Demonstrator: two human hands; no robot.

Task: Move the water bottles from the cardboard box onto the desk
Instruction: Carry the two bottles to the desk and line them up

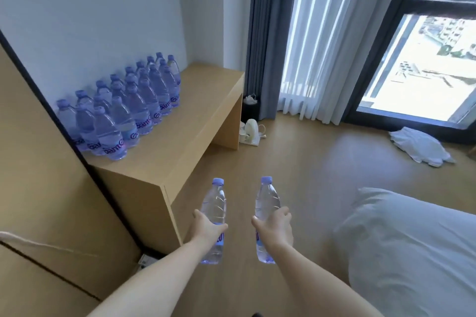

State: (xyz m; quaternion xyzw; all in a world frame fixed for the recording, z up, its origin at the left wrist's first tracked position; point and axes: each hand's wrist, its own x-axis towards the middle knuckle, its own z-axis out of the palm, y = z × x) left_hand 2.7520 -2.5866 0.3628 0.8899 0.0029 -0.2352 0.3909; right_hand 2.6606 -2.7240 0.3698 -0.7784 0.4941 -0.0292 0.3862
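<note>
My left hand point(207, 226) grips a clear water bottle point(215, 203) with a purple cap, held upright over the floor in front of the desk's near end. My right hand point(275, 228) grips a second bottle point(266, 201) of the same kind, a little to the right. Several like bottles point(123, 110) stand in rows on the wooden desk point(185, 121), along the wall at its left side. The cardboard box is not in view.
A tall wooden cabinet point(38, 188) stands left of the desk. A bed with grey bedding point(412, 252) fills the lower right. White cloth point(419, 147) lies on the floor by the window. A small bin point(251, 108) and white items point(251, 131) sit past the desk's far end.
</note>
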